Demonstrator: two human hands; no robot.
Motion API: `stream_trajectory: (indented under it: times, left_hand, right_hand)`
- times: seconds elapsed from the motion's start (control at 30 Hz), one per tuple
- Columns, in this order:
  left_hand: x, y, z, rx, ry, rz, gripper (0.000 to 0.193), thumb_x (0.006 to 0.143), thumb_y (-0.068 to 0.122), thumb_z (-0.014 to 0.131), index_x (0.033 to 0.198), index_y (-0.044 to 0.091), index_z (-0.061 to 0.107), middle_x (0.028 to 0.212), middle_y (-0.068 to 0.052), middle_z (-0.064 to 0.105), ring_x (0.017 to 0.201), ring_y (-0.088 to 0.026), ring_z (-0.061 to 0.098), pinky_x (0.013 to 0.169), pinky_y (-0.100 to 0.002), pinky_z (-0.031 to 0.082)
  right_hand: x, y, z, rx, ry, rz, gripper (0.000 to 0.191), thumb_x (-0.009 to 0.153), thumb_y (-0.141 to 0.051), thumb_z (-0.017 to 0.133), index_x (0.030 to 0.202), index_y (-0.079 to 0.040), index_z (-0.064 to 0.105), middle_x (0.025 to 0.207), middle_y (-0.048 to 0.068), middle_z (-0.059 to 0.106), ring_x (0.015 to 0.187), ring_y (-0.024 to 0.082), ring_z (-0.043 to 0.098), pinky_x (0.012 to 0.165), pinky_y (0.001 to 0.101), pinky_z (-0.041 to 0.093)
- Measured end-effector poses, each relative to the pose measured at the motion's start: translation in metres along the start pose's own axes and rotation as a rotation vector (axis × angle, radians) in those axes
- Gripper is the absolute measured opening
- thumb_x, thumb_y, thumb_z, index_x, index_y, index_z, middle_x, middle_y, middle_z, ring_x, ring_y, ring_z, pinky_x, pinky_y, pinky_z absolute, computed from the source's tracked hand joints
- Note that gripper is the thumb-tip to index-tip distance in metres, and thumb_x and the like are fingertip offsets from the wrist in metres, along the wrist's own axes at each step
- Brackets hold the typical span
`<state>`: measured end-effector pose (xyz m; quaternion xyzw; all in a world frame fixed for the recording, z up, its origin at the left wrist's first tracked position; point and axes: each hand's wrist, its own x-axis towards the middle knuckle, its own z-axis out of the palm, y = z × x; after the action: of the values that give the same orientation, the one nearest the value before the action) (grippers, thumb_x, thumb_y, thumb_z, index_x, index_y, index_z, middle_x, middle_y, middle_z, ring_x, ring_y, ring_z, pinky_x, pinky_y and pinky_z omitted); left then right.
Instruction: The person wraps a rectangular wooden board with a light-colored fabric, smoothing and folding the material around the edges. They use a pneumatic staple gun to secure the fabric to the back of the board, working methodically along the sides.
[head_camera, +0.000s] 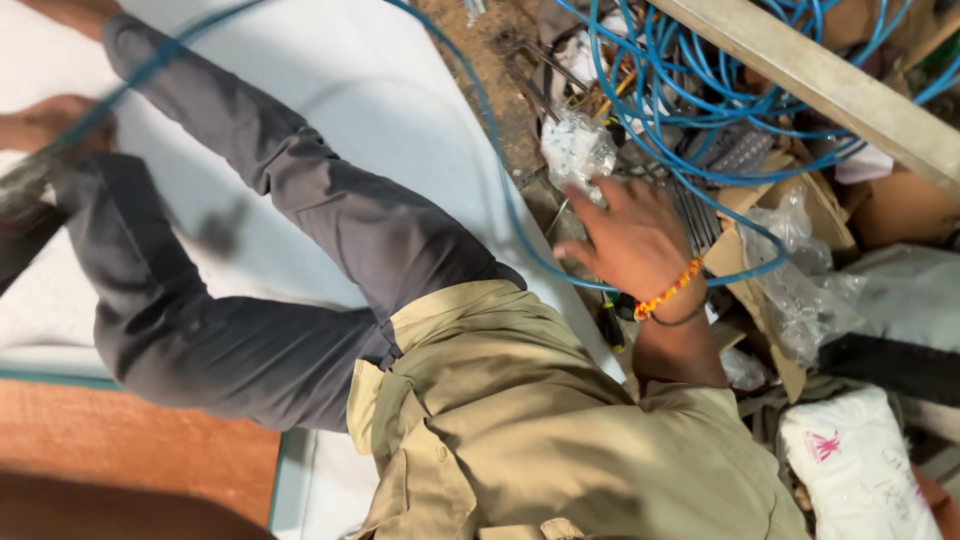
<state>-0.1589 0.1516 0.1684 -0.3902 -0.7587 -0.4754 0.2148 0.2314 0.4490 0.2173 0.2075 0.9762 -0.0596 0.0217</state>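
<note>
Right hand (630, 240) just below plastic packet (577, 148)

Blue cable coils (690, 90) and wooden beam (830, 85) crowding the clutter.

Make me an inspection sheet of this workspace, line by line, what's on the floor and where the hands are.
Surface: white sheet the person sits on; bare wood floor beside it.
Job's things: blue cable, clear bag of small parts.
Clutter: torn cardboard, plastic bags, white packet.
Hands: right hand open, fingers spread at the clear bag; left not in view.
Cables: blue cable coiled, one strand crossing the sheet.
Surroundings: wooden plank over the coil.
</note>
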Motion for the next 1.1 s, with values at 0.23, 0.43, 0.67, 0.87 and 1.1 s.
stream_trajectory:
  times: [0.23, 0.43, 0.67, 0.87, 1.1]
  left_hand:
    - [-0.034, 0.072, 0.018, -0.168, 0.034, 0.225, 0.066, 0.084, 0.04, 0.1, 0.12, 0.005, 0.058, 0.11, -0.012, 0.063, 0.101, -0.03, 0.064, 0.092, -0.041, 0.054]
    - [-0.039, 0.107, 0.063, -0.217, -0.123, 0.271, 0.058, 0.075, 0.04, 0.097, 0.107, 0.007, 0.063, 0.101, -0.008, 0.069, 0.098, -0.032, 0.067, 0.091, -0.047, 0.041]
    - [-0.014, 0.062, 0.086, -0.137, -0.355, 0.097, 0.075, 0.073, 0.048, 0.092, 0.131, 0.012, 0.062, 0.129, -0.006, 0.064, 0.131, -0.038, 0.05, 0.104, -0.053, 0.037]
    - [-0.071, 0.006, 0.014, 0.098, -0.178, -0.221, 0.065, 0.084, 0.03, 0.088, 0.14, 0.014, 0.06, 0.148, -0.009, 0.055, 0.139, -0.036, 0.047, 0.11, -0.049, 0.04]
    - [-0.294, -0.036, -0.144, 0.465, 0.393, -0.909, 0.031, 0.098, 0.014, 0.079, 0.125, 0.002, 0.069, 0.132, -0.016, 0.066, 0.122, -0.033, 0.065, 0.1, -0.041, 0.053]
  right_hand:
    - [0.067, -0.105, -0.003, 0.483, 0.599, -0.331, 0.049, 0.099, -0.036, 0.08, 0.127, -0.002, 0.058, 0.128, 0.014, 0.056, 0.116, 0.036, 0.059, 0.101, 0.0446, 0.05]
    - [0.116, -0.119, 0.033, 0.52, 0.338, -0.461, 0.043, 0.075, -0.016, 0.085, 0.111, -0.004, 0.064, 0.104, 0.011, 0.063, 0.097, 0.036, 0.062, 0.089, 0.0471, 0.046]
    - [0.17, -0.081, 0.12, 1.12, -0.159, -0.516, 0.034, 0.089, -0.004, 0.075, 0.121, -0.004, 0.064, 0.108, 0.006, 0.071, 0.099, 0.012, 0.065, 0.089, 0.0335, 0.055]
    - [0.272, -0.054, 0.222, 0.998, -0.104, -0.085, 0.026, 0.096, -0.008, 0.077, 0.111, -0.002, 0.058, 0.085, 0.001, 0.06, 0.064, 0.013, 0.056, 0.056, 0.031, 0.048]
    - [0.34, -0.046, 0.323, 0.37, 0.133, -0.22, 0.049, 0.095, -0.015, 0.084, 0.13, 0.004, 0.054, 0.12, 0.026, 0.064, 0.109, 0.047, 0.061, 0.093, 0.0536, 0.049]
